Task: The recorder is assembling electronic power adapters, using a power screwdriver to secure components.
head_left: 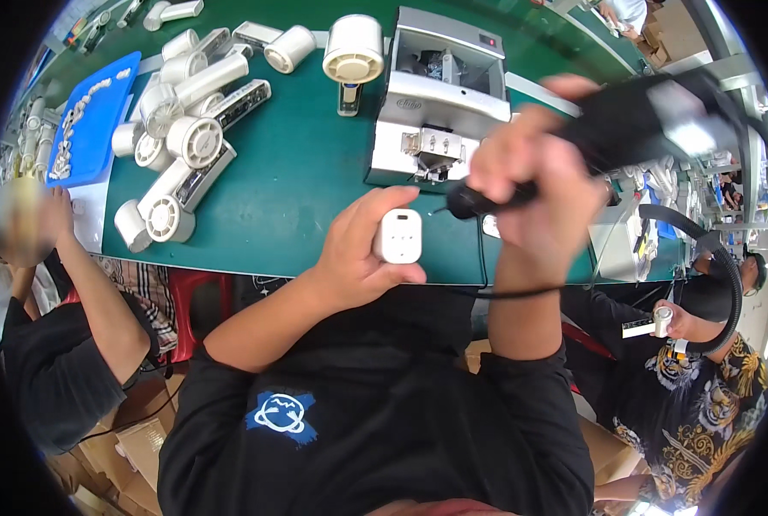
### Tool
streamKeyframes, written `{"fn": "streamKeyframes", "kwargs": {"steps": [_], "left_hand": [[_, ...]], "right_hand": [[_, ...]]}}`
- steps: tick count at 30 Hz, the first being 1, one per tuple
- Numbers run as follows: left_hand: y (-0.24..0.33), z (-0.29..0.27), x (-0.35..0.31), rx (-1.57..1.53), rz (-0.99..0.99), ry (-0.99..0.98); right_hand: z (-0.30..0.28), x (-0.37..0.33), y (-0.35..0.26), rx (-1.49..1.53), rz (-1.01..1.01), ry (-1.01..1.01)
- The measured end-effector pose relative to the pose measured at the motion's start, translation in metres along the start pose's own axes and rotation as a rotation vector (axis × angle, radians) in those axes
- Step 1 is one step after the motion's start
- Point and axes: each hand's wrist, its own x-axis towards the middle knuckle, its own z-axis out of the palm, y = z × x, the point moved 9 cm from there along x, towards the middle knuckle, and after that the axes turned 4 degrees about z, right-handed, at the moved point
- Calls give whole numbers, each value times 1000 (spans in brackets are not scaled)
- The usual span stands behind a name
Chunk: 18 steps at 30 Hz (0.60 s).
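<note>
My left hand [349,249] holds a white handheld fan [400,237] end-on, its rounded end face turned up, with a dark slot and a few small holes in it. The rest of that piece is hidden beneath. A black electric screwdriver [633,129] is gripped in my right hand [538,176], which is smeared by motion. The driver's thin bit points left, a short way to the right of the white end face and apart from it. Just beyond my hands stands a silver screw feeder [440,107] with a see-through window.
Several white handheld fans [193,142] lie piled at the back left, and another fan [354,56] is beside the feeder. A blue tray [100,107] carries small white parts. A black cable [521,295] crosses below my right hand. Co-workers sit left and right.
</note>
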Motion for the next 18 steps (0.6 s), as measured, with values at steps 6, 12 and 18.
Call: {"fn": "streamKeyframes", "kwargs": {"steps": [6,12,18], "left_hand": [[5,11,10,109,13,-57],[8,11,14,127,38,-59],[11,11,11,153,50,-76]], "right_hand": [[39,-22,-69,101,-243,-389],[49,-22,-57,-17,-79,-321],[51,-24,-54,22,-120,-356]]}}
